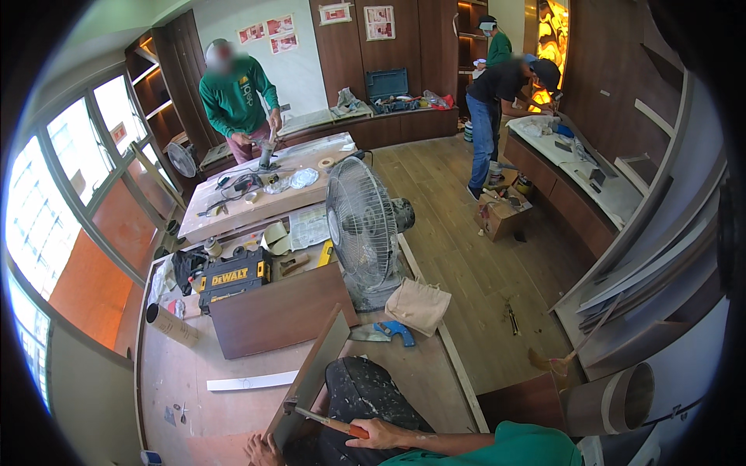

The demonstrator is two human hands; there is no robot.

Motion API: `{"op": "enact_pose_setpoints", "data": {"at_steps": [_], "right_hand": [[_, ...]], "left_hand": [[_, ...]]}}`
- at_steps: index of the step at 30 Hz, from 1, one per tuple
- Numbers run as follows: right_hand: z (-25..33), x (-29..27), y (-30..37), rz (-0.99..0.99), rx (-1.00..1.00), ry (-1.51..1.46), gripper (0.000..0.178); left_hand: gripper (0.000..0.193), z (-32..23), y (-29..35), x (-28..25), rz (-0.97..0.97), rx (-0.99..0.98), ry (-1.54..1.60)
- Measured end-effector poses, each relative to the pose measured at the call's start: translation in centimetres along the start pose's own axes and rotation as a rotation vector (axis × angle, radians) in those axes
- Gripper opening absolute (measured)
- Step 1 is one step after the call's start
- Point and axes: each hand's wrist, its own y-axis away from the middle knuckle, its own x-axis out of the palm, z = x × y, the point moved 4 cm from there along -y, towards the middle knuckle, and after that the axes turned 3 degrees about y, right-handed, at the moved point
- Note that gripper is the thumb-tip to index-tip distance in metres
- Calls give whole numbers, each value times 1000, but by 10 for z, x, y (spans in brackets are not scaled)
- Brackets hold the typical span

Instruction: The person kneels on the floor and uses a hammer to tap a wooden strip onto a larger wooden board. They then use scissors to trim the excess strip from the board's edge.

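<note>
My right hand (377, 434) is closed round the orange grip of a hammer (330, 422). The hammer's head lies at the lower part of a narrow brown wooden board (321, 363), which stands tilted on edge beside my paint-spotted knee. At the board's near end, my left hand (264, 450) grips it, partly cut off by the lower rim. Beyond the board, a wide brown panel (281, 312) lies on the worktable (172, 377). To its right are a blue-handled handsaw (398, 332) and a beige cloth bag (418, 306).
A white strip (252, 382), a cardboard tube (171, 325) and a black-and-yellow tool case (235, 276) lie on the table. A large fan (362, 225) stands at its right edge. Several people work farther off, one at a second table (268, 203). A curved brown sheet (610, 402) stands at right.
</note>
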Motion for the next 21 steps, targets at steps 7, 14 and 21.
{"op": "enact_pose_setpoints", "data": {"at_steps": [7, 14, 21], "right_hand": [[8, 1, -1, -8, 25, -5, 53], [11, -3, 1, -44, 28, -7, 52], [0, -2, -2, -28, 21, 5, 56]], "left_hand": [[50, -56, -28, -23, -13, -28, 202], [50, -48, -22, -1, 86, 21, 191], [43, 15, 8, -2, 25, 31, 103]]}}
